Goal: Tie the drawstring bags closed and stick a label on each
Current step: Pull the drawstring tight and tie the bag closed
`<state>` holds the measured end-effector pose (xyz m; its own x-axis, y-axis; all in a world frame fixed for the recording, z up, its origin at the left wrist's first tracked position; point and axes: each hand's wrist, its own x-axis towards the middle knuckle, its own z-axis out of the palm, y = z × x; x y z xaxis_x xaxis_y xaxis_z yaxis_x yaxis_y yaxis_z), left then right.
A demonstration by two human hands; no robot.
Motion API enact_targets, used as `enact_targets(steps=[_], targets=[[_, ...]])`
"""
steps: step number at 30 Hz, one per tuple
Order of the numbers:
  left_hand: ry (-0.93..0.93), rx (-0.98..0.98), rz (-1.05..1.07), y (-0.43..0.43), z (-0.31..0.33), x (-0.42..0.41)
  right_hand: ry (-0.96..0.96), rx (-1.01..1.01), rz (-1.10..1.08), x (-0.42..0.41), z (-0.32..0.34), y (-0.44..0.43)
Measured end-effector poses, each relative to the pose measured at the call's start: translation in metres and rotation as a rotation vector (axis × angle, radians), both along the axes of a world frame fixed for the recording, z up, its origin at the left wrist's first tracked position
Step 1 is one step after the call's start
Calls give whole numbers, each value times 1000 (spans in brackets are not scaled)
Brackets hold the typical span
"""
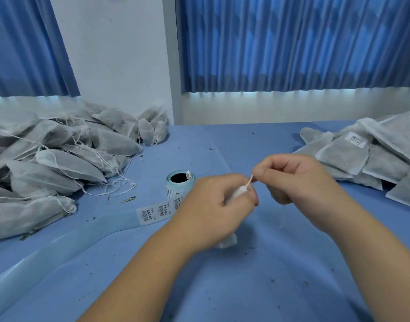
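My left hand [213, 205] grips the gathered neck of a white drawstring bag [227, 242]; most of the bag is hidden under the hand, and only its bottom corner and bunched top show. My right hand [297, 180] pinches the drawstring [250, 180] just right of the neck, pulling it taut between the two hands. A roll of barcode labels [179, 182] stands behind my left hand, its strip [153, 213] trailing left across the blue table [246, 275].
A large pile of filled bags with loose strings [55, 159] covers the left of the table. A pile of flat bags, one showing a label [362, 154], lies at the right. Leaf crumbs dot the cloth. Blue curtains hang behind.
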<state>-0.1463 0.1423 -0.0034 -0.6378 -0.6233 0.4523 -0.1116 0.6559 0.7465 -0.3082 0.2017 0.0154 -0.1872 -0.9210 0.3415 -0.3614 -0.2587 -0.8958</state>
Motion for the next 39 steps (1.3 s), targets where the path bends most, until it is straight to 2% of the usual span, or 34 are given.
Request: enact_targets(steps=[7,11,14,17,20,22,27,30,33,34,37,39], targets=[[356,457,19,-4,11,2,28,-123,-116,17,-13,-10],[412,477,82,-5,11,5,224,-133,-104,24,-19,-8],[302,294,214,-6,6,4,332,-130,-79,24,-19,-5],[81,121,227,-7,4,7,282,-169,-67,21,-14,-1],[-73,131,123,-7,6,11,247,-184,-114,17,-10,1],[-87,240,6,-6,9,13,252,-165,-136,16,-9,1],[85,729,-225,-6,17,17,263,-66,-49,21,-12,-1],[175,938,-283,-12,15,17,341,-8,-81,22,-15,-2],[209,1037,-257,-17,12,17,467,-32,-181,18,-12,-4],[209,1044,-248,-18,11,17,424,-62,-194,18,-10,-3],[192,1030,-238,-18,10,16,133,-89,-97,24,-4,1],[179,1011,-237,-16,9,16,81,-30,-24,30,-4,3]])
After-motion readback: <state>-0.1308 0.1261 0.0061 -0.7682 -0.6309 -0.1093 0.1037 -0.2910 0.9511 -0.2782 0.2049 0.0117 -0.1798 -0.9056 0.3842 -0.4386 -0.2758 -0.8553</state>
